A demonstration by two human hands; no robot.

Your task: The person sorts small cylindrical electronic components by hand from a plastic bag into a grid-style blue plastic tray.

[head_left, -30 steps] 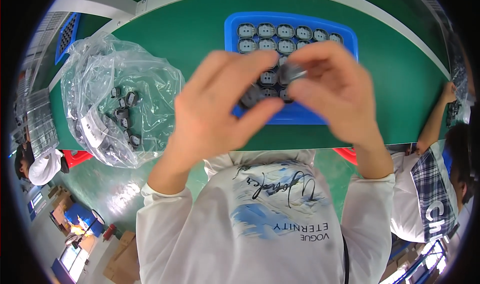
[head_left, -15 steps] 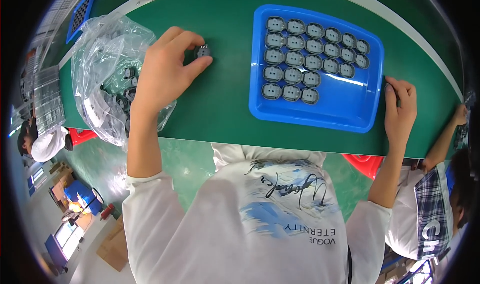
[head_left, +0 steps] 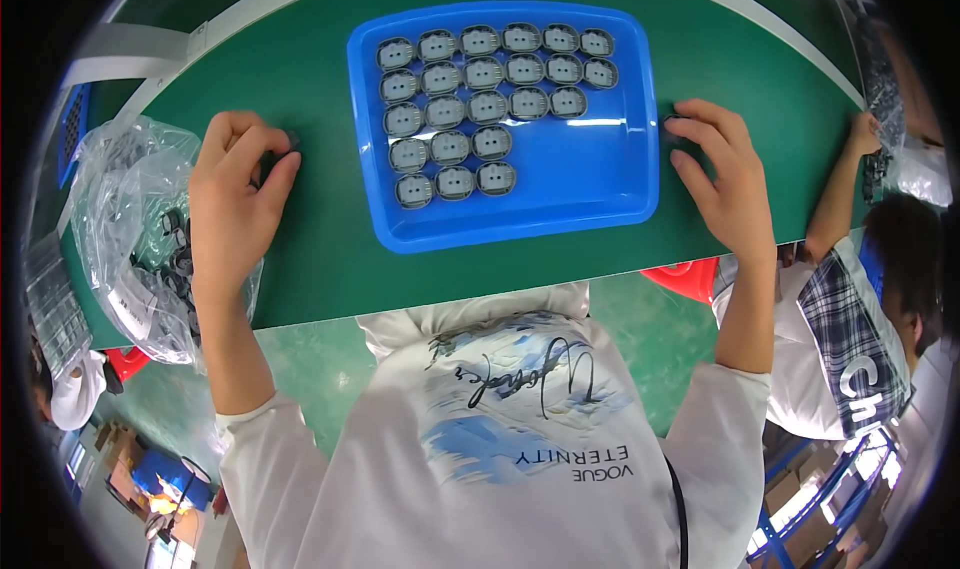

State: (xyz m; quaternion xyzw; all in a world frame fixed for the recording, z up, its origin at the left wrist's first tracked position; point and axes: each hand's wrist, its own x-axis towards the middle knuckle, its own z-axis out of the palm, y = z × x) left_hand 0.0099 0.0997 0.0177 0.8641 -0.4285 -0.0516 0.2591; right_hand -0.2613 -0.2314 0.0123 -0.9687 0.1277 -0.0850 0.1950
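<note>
gray parts [head_left: 486, 107] in tray [head_left: 570, 184]; l hand [head_left: 235, 181], by clear bag [head_left: 108, 209], & r hand [head_left: 730, 184] each pinch dark pc [head_left: 292, 142]

Left grip [head_left: 235, 184], seemingly pinching a dark piece [head_left: 293, 141], and right grip [head_left: 728, 184] flank a blue tray [head_left: 575, 179].

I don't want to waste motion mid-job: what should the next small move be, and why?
Probably bring the left hand over the tray: it seems to hold a dark part, and the tray's two nearest rows hold only three grey parts each, with bare blue to their right.
</note>
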